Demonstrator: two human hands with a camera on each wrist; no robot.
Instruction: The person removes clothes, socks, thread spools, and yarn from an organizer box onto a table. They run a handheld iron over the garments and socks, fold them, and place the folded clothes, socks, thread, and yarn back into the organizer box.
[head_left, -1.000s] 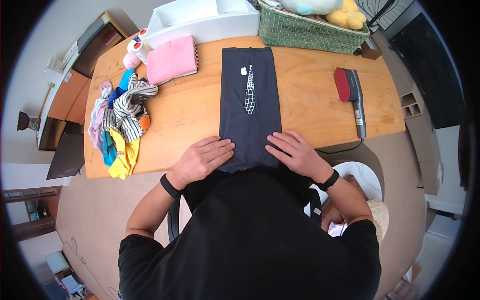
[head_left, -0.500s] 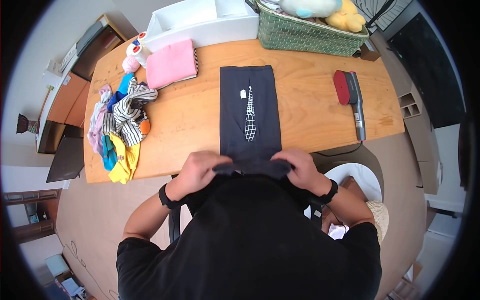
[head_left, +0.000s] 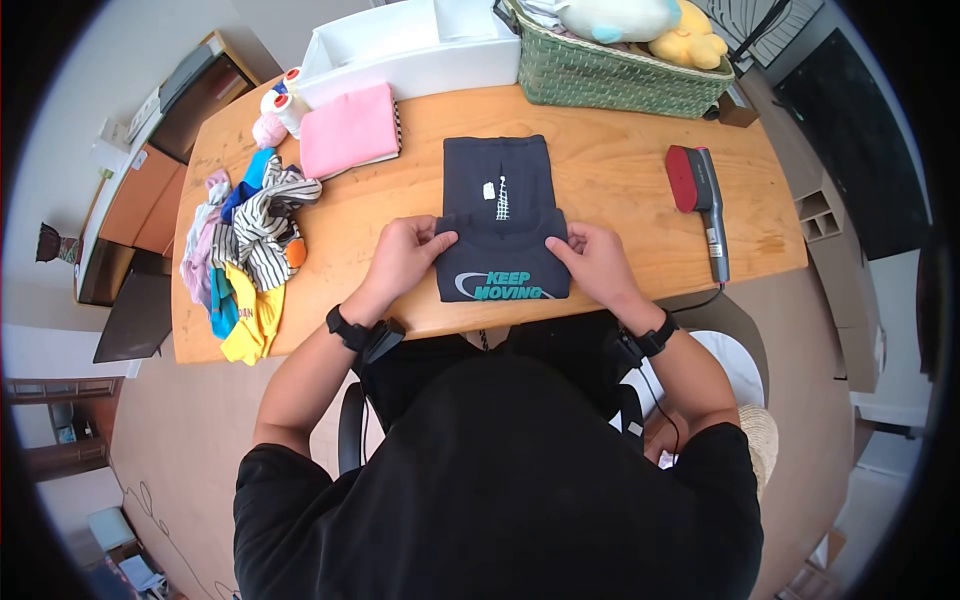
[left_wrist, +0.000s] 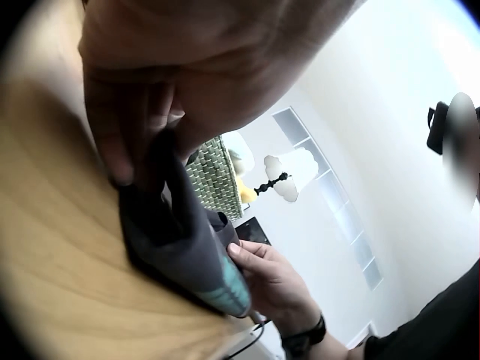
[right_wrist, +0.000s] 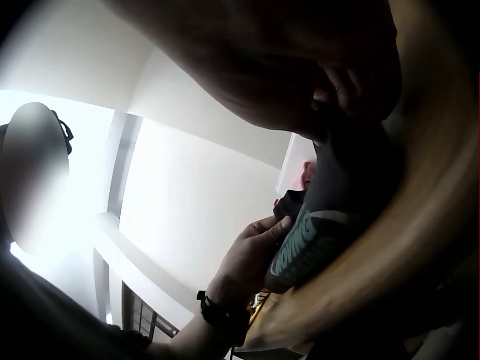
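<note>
A dark grey shirt (head_left: 498, 252) lies on the wooden table in front of the person, its near part folded over so a "KEEP MOVING" print shows in teal letters. Beyond the fold, a white grid print and a small white label show on the far layer. My left hand (head_left: 403, 258) pinches the folded part at its left edge, thumb on top. At the opposite edge my right hand (head_left: 595, 262) pinches it the same way. Seen from the left wrist, the shirt (left_wrist: 184, 240) stands up in a loose loop below the fingers.
Left on the table (head_left: 350, 270) lies a heap of crumpled clothes (head_left: 250, 235). Folded pink cloth (head_left: 350, 130), thread spools (head_left: 290, 110) and a white bin (head_left: 410, 55) stand behind. A green basket (head_left: 620, 80) with plush toys is at back right, a corded red-and-grey handheld appliance (head_left: 705, 205) at right.
From lying flat by the near hem, the hands gripped the shirt's near end, lifted it and carried it away from the body, folding it over. The teal print is now exposed.
</note>
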